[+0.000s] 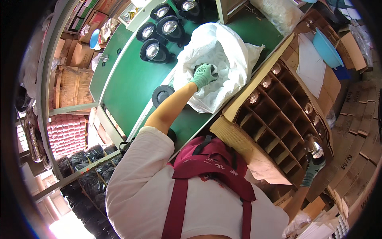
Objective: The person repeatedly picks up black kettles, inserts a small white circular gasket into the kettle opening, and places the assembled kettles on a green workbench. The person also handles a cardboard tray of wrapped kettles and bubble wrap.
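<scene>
My left hand [204, 75], in a green glove with dark fingertips, reaches into a white plastic bag [204, 38] on the green worktop. Its fingers are curled among translucent, ring-like pieces [221, 63]; whatever they grip is hidden. Low on the right, my gloved right hand [314, 169] holds the lower end of a shiny silver, cup-shaped piece [314, 146]. That piece is at the near right corner of a cardboard box [225, 139] split into square cells by cardboard dividers [274, 123]. A few similar shiny pieces [254, 96] sit in cells along its edges.
Several black round housings with shiny centres [170, 26] stand at the back of the green worktop [123, 79]. A black disc [162, 95] lies left of the bag. Beyond the box are a blue basin [327, 48] and stacked cartons [354, 115].
</scene>
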`<action>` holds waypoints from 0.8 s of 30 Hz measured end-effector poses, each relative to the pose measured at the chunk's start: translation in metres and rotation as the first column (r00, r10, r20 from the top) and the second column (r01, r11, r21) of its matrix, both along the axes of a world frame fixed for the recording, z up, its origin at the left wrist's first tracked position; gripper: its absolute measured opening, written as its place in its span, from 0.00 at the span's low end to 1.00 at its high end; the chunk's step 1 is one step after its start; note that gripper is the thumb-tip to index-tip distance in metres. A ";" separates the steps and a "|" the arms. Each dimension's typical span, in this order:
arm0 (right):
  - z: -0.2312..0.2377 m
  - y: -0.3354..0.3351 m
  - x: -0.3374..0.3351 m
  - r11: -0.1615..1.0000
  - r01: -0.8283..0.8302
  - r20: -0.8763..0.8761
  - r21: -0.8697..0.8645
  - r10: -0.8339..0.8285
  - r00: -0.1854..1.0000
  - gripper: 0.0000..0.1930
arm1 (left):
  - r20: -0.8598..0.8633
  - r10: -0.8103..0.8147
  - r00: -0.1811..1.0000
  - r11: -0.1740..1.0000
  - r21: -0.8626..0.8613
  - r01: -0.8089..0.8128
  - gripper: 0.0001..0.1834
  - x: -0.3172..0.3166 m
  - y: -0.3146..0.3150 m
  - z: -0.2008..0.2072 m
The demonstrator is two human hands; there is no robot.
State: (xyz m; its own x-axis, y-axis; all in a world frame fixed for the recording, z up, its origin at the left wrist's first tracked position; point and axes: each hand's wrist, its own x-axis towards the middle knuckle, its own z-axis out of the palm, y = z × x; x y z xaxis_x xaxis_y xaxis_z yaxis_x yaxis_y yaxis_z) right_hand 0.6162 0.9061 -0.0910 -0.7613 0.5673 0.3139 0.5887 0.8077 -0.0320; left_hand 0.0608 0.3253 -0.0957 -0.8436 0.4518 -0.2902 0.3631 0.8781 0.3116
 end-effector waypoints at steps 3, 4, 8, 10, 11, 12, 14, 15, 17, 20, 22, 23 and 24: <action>0.002 -0.092 -0.041 0.490 -0.147 -0.352 -0.859 -0.355 0.866 0.32 | 0.027 0.071 0.997 0.986 0.149 -0.075 0.31 0.011 -0.016 0.009; 0.026 -0.137 -0.058 0.264 -0.237 -0.347 -0.935 -0.541 0.766 0.27 | 0.141 0.065 0.988 0.990 0.112 -0.081 0.32 0.014 -0.011 0.031; 0.006 -0.206 -0.048 0.546 -0.407 -0.412 -0.732 0.122 0.903 0.25 | 0.284 0.043 0.958 0.838 0.512 -0.189 0.23 0.025 -0.030 0.046; 0.041 -0.269 -0.089 -0.250 -0.479 -0.311 -0.841 -0.502 0.807 0.26 | 0.404 0.015 0.915 0.638 0.700 -0.320 0.20 0.040 -0.048 0.067; 0.061 -0.297 -0.107 -0.402 -0.508 -0.193 -0.762 -0.608 0.770 0.26 | 0.457 -0.026 0.889 0.534 0.758 -0.374 0.20 0.050 -0.053 0.097; 0.071 -0.316 -0.120 -0.303 -0.531 -0.373 -0.791 -0.447 0.813 0.25 | 0.503 -0.067 0.862 0.420 0.798 -0.433 0.20 0.063 -0.061 0.129; 0.099 -0.356 -0.148 -0.054 -0.530 -0.515 -0.846 -0.171 0.840 0.29 | 0.670 -0.213 0.712 0.296 0.738 -0.606 0.22 0.093 -0.084 0.183; 0.116 -0.375 -0.162 0.093 -0.470 -0.477 -0.877 -0.061 0.877 0.33 | 0.631 -0.239 0.738 0.288 0.772 -0.566 0.23 0.115 -0.095 0.205; 0.151 -0.418 -0.191 0.253 -0.446 -0.461 -0.859 0.000 0.888 0.39 | 0.586 -0.310 0.749 0.339 0.804 -0.489 0.26 0.150 -0.114 0.245; 0.188 -0.472 -0.224 0.137 -0.543 -0.543 -0.828 0.044 0.839 0.42 | 0.430 -0.207 0.879 0.213 0.897 -0.388 0.25 0.191 -0.137 0.252; 0.165 -0.480 -0.227 0.104 -0.427 -0.424 -0.898 0.052 0.904 0.39 | 0.382 0.001 0.924 0.322 0.875 -0.362 0.22 0.193 -0.157 0.254; 0.149 -0.481 -0.222 -0.061 -0.493 -0.494 -0.868 0.020 0.869 0.34 | 0.445 -0.011 0.895 0.302 0.855 -0.421 0.21 0.196 -0.168 0.257; 0.123 -0.478 -0.216 -0.050 -0.562 -0.564 -0.826 0.122 0.817 0.32 | 0.503 -0.010 0.864 0.277 0.832 -0.481 0.20 0.202 -0.179 0.258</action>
